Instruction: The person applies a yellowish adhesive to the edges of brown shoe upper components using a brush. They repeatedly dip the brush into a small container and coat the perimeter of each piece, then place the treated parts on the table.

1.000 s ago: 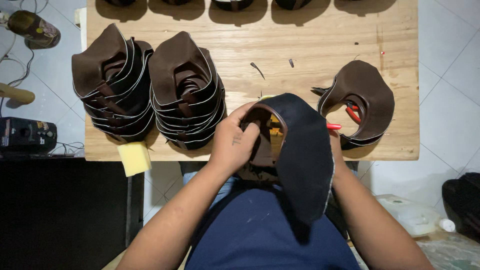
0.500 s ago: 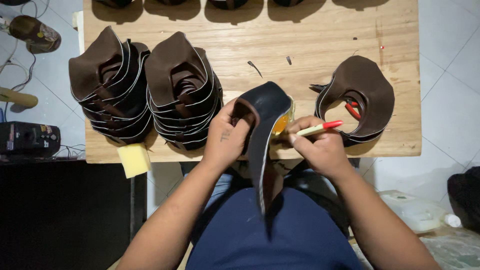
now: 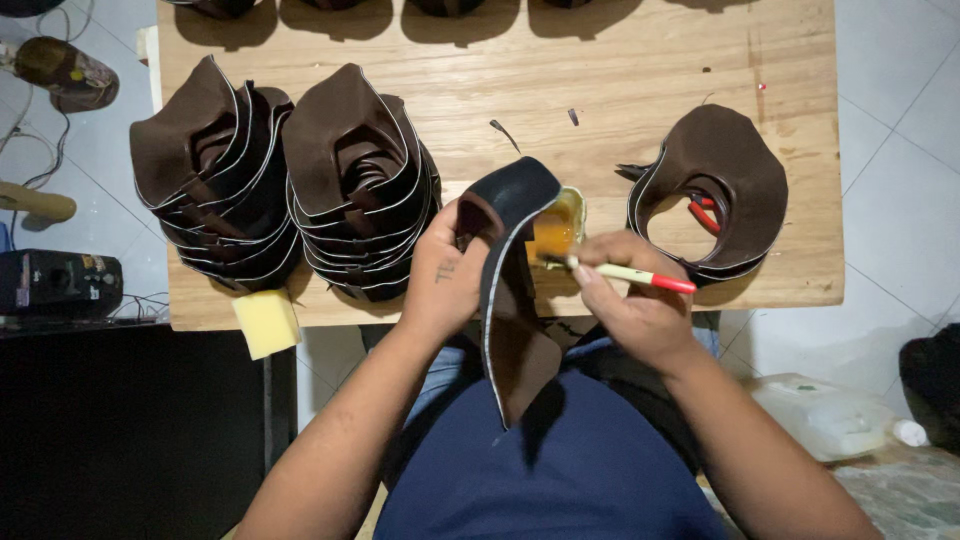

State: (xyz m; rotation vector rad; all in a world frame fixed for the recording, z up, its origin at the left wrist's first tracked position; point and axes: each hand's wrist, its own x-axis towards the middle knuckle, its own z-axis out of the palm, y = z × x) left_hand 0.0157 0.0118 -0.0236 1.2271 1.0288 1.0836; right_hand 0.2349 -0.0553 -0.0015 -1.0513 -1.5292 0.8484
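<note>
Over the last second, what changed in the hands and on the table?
The right hand came up holding the red-tipped brush and brought it to the glue pot. The left hand turned the dark leather piece edge-on. The leather stacks stayed put.

Left arm: bare, comes up from the near left and leans in toward the middle.
Left hand: back of the hand faces up, fingers curled tight around something dark, thumb side toward the right.
Right arm: bare, comes up from the near right and leans in toward the middle.
Right hand: closed in a pinch, like holding a pencil, fingertips pointing left.
Both hands: close together, not touching.
</note>
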